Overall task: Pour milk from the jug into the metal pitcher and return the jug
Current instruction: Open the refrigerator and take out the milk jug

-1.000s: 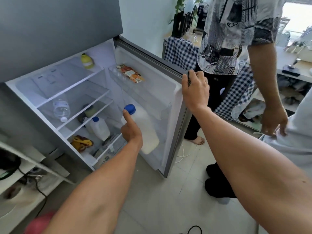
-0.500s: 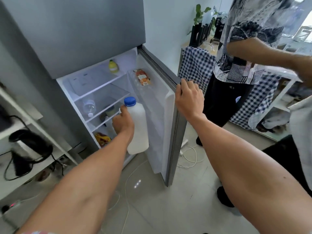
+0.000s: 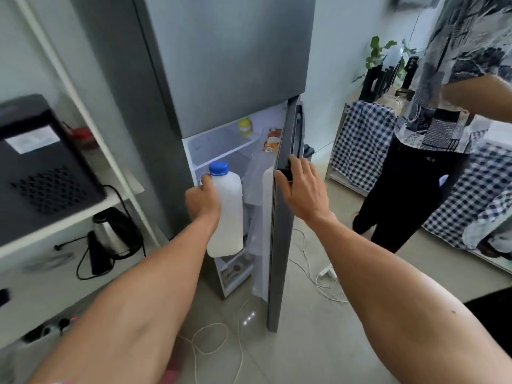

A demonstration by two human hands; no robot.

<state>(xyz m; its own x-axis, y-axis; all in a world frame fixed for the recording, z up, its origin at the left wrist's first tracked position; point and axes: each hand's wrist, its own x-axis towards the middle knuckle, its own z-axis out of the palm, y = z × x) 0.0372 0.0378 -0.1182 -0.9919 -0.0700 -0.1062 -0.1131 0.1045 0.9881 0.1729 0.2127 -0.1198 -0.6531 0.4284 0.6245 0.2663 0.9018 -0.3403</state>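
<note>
My left hand (image 3: 201,200) grips a white plastic milk jug (image 3: 227,214) with a blue cap by its handle. The jug hangs upright in front of the narrow opening of the grey fridge (image 3: 221,65). My right hand (image 3: 300,187) holds the edge of the lower fridge door (image 3: 279,231), which stands only partly open. Inside I see white shelves, a yellow bottle (image 3: 245,126) and an orange packet (image 3: 272,139) in the door rack. No metal pitcher is in view.
A white shelf unit (image 3: 91,151) at the left carries a black microwave (image 3: 36,167) and a steel kettle (image 3: 109,234). White cables (image 3: 318,275) lie on the tiled floor. Another person (image 3: 432,139) stands at the right by a checked-cloth table (image 3: 363,139).
The jug has come out of the door rack and away from the fridge. The door has swung most of the way toward closed under my right hand. My view has pulled back.
</note>
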